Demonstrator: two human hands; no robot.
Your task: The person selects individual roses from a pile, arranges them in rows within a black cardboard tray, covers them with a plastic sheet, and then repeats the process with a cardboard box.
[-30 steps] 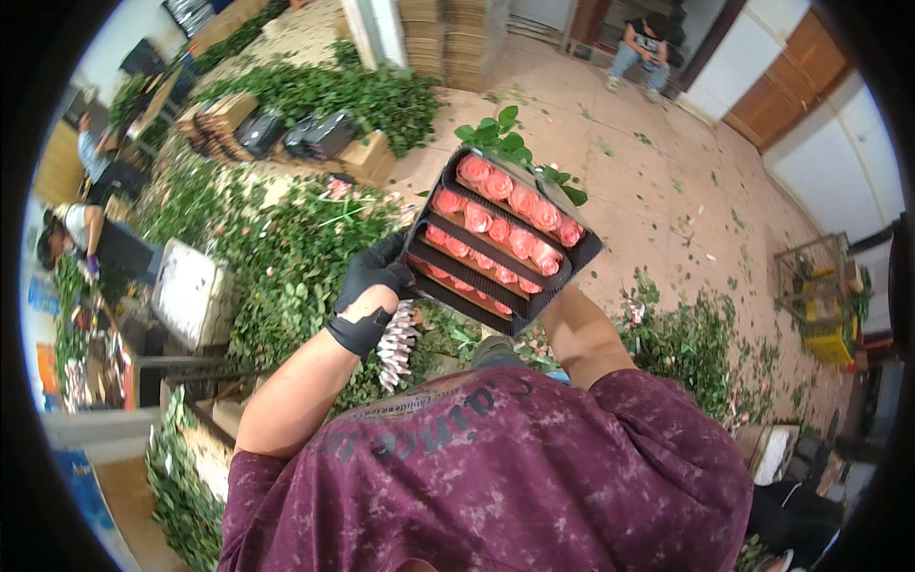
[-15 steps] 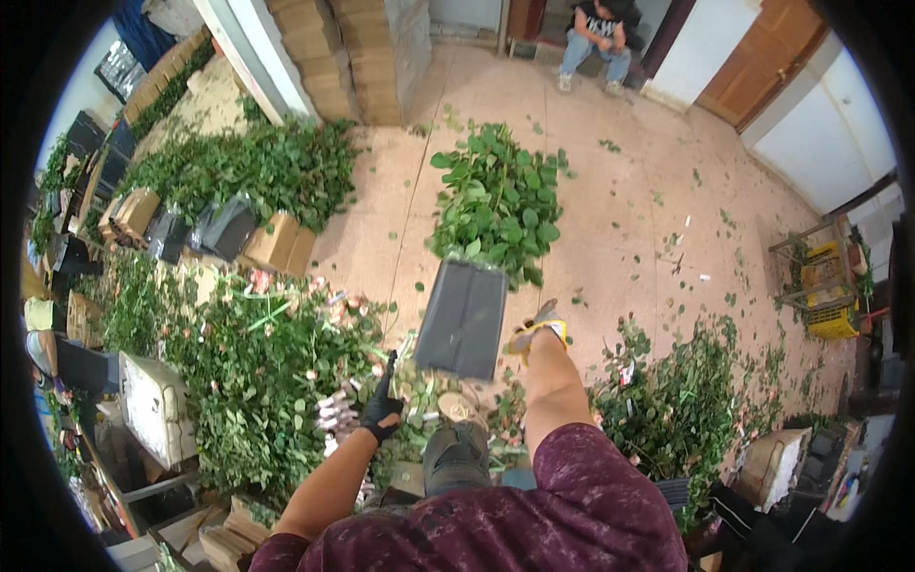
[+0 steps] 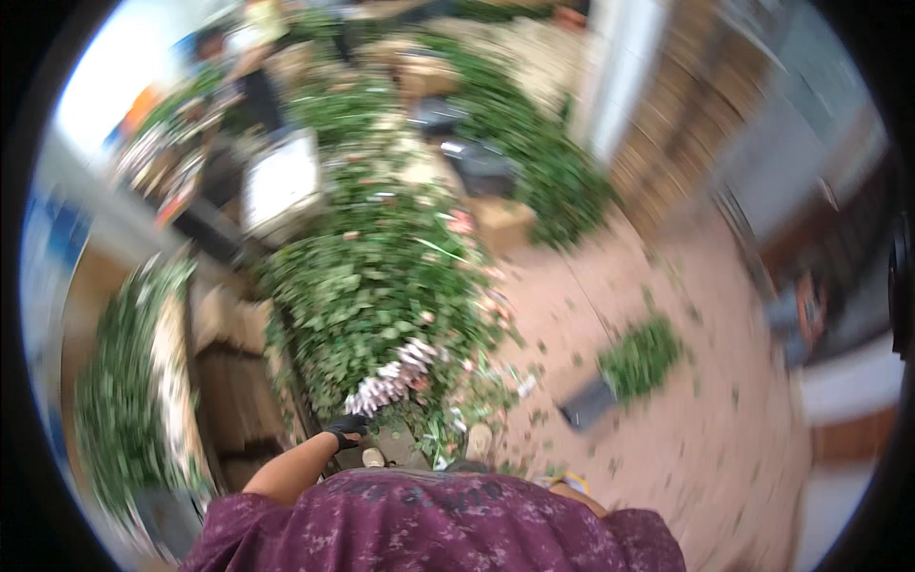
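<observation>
My left hand, in a black glove, is at the lower left, close to a row of small pale pink-white pieces lying by the heap of green leafy stems. Its fingers are smeared by motion, and I cannot make out anything in them. Mostly hidden beyond my shirt, my right hand shows only a bit of yellow and white glove. A leafy bundle, its other end in a dark grey wrap, lies on the floor to the right, apart from both hands.
Brown cardboard boxes and dark wrapped bundles stand beyond the heap. A white-topped block is at its left. Another person is at the far left; one more sits at the right. Leaf scraps dot the pink floor.
My view has swung left and blurred. The wrapped bundle, earlier large between my hands, now lies farther off to the right. My left hand is nearer the pale pieces; my right is mostly out of sight.
</observation>
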